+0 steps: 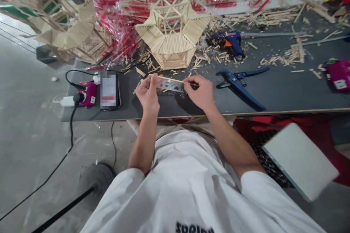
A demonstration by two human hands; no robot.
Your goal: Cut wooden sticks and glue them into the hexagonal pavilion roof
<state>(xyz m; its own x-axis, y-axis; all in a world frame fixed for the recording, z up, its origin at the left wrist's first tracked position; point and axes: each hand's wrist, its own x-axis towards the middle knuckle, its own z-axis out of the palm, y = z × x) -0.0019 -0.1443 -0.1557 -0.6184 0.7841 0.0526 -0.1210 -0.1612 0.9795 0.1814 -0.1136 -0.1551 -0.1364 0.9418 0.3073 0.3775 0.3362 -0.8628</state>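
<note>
My left hand (149, 93) pinches a clear plastic ruler (171, 85) at its left end, thumb on top. Along the ruler's far edge lies a thin wooden stick (175, 80). At the other end, the closed fingers of my right hand (200, 90) grip the stick beside the ruler. A slim dark thing (194, 85) shows among those fingers; its kind is unclear. Just beyond both hands stands a pavilion model (175, 43) built of wooden sticks, with a flared roof and an open frame on top.
Blue pipe cutters (240, 87) and a glue gun (229, 42) lie to the right. A phone (108, 91) and a purple power socket (88, 94) are at left. Cut stick pieces (201, 60) and red plastic wrappers (117, 25) litter the table (287, 94). Another stick model (73, 36) stands far left.
</note>
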